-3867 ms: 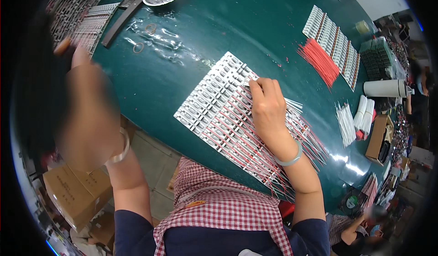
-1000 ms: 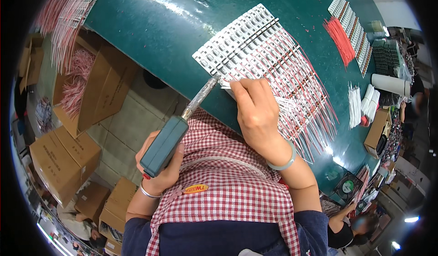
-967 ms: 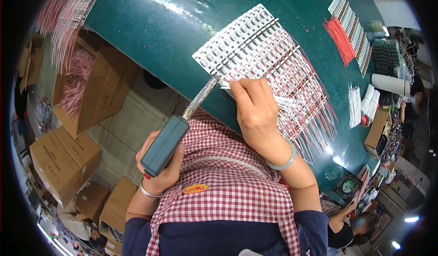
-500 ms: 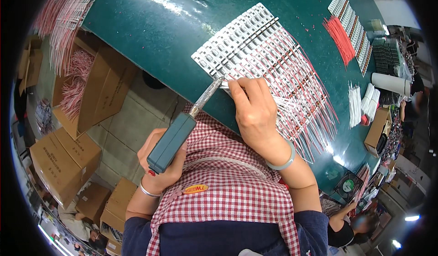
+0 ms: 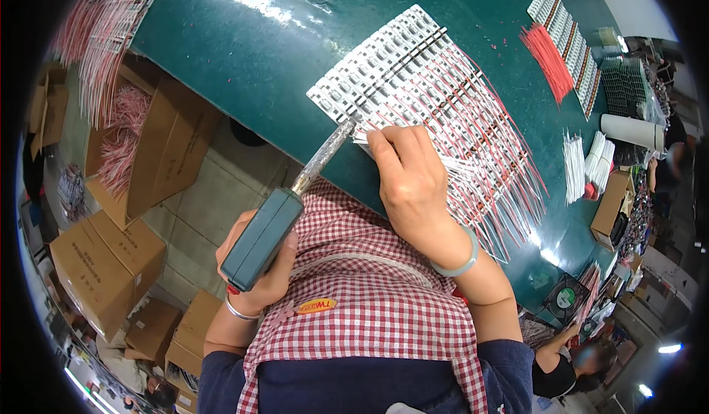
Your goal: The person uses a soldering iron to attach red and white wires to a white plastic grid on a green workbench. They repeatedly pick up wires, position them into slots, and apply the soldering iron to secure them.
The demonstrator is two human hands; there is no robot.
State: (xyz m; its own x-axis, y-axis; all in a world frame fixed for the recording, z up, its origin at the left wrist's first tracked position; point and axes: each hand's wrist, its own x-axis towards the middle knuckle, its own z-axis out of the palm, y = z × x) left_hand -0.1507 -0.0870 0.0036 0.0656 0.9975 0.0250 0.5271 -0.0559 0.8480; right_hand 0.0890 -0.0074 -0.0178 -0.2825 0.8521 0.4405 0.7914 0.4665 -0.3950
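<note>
My left hand is wrapped round the dark green body of a soldering gun. The gun's metal barrel points up and right, its tip at the near left edge of a white circuit board panel. Whether the tip touches the board cannot be told. My right hand pinches white wires beside that tip; their exact number is hidden by the fingers. Rows of red and white wires run across the panel and trail off its right side.
The panel lies on a green table. Farther right are a second panel, a bundle of red wires, white wire bundles and a white roll. Cardboard boxes stand left below the table edge. Another person sits at the lower right.
My left hand and the soldering gun have shifted slightly left and down, the tip moving a little left along the panel edge. My right hand has stayed nearly still, still pinching.
</note>
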